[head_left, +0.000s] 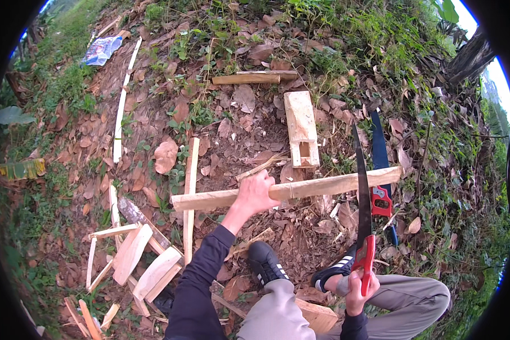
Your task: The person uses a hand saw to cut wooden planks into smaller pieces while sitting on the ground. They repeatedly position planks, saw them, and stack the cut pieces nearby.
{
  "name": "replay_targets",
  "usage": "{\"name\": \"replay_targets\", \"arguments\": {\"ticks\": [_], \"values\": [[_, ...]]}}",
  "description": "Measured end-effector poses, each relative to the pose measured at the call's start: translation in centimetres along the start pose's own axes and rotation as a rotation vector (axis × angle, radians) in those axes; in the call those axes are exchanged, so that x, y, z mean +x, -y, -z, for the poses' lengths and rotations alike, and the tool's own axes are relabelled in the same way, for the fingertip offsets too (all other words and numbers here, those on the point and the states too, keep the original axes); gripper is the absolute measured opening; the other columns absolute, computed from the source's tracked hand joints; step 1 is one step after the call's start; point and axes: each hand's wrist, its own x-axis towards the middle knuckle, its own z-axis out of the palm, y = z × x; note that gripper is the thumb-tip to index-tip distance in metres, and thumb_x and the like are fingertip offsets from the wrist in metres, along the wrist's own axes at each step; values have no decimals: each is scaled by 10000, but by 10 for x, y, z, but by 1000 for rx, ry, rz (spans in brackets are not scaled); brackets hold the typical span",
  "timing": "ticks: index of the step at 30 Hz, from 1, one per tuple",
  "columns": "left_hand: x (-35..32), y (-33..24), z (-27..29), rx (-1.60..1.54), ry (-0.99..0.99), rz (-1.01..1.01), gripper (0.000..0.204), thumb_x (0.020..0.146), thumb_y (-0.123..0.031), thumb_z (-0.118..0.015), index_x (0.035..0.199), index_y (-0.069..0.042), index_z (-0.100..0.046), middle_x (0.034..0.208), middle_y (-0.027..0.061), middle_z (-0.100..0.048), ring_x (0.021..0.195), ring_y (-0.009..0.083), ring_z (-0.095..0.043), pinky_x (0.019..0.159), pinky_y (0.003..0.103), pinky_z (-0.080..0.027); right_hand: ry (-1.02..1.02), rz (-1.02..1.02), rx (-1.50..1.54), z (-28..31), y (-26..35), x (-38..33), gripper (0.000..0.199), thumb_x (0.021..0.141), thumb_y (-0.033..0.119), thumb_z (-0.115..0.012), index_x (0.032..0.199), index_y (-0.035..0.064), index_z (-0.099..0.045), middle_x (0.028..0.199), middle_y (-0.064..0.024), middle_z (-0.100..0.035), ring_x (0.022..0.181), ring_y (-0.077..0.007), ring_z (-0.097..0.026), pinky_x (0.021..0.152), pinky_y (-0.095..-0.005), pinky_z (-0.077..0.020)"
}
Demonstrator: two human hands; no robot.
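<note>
My left hand [255, 194] is wrapped round a long, pale wooden plank [323, 186], which lies crosswise in front of me. In my right hand [358, 292] is the red handle of a handsaw [363, 209]. Its dark blade points away from me and crosses the plank near the right end; whether the teeth touch the wood cannot be told. Beyond the plank, a second handsaw [380, 156] with a blue blade and red handle rests on the ground. A box-like wooden piece [301, 129] with a square opening lies past the plank's middle.
Several cut wood pieces [133, 255] are piled at the left. A narrow stick [191, 187] runs under the plank's left end. Farther off lie a long pale strip [124, 102], a short log [246, 79] and a plastic bag [101, 51]. Dry leaves and grass cover the sloping ground.
</note>
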Motion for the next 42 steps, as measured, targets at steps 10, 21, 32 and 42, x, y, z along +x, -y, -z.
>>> {"name": "replay_targets", "arguments": {"ticks": [10,21,32,42], "values": [[48,75,47,90,-99,5,432,617,-332,-790,897,-9,-725,1035,112,-594,1049,291,-607,887,429,-538,-38,62,-58,-25,59,11,124,683,82,-665,722,-26,-619,632,-90,-603,577,-225,-589,620,-337,-486],[45,128,31,139,-119,-155,489,655,-222,-750,1090,-47,-611,1044,124,-620,890,344,-687,786,468,-569,-8,-47,14,-28,58,10,92,712,34,-660,703,-17,-585,568,-57,-540,511,-168,-533,566,-308,-445],[48,124,-6,133,-30,90,434,668,-299,-762,992,-79,-576,914,171,-704,915,361,-694,820,472,-545,69,9,73,-38,64,8,166,761,-17,-675,663,-5,-542,577,-44,-560,478,-131,-507,495,-287,-390],[-111,113,-28,-28,-902,660,396,804,-254,-737,1105,-61,-566,1077,125,-516,1062,326,-537,932,488,-438,-4,374,-265,-172,-3,104,396,784,105,-829,1139,22,-675,805,-63,-588,664,-185,-568,616,-325,-455]]}}
